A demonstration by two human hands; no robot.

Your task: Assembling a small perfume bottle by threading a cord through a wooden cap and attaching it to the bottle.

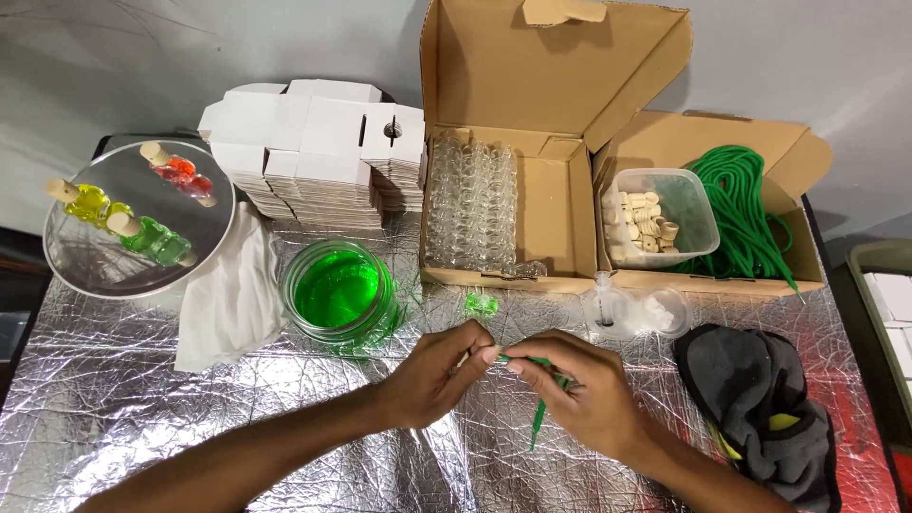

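Crinkled foil bench cover (190,418). Left hand (439,372) and right hand (584,389) meet at centre, fingertips pinched on small clear bottle (496,356) (mostly hidden). Right fingers also closed on thin green cord (540,418), trailing downward. Beyond: jar of green liquid (340,294), cardboard box (513,171) of empty bottles.

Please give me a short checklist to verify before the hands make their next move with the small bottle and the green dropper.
1. Left hand grips a small clear bottle at the fingertips: ok.
2. Right hand holds the green dropper: ok.
3. Dropper tip lined up with the bottle mouth: cannot tell, fingers hide it.
4. Jar of green liquid is open, upright and near the left hand: ok.
5. White cloth lies beside the jar for spills: ok.
6. Corks wait in the plastic tub: ok.
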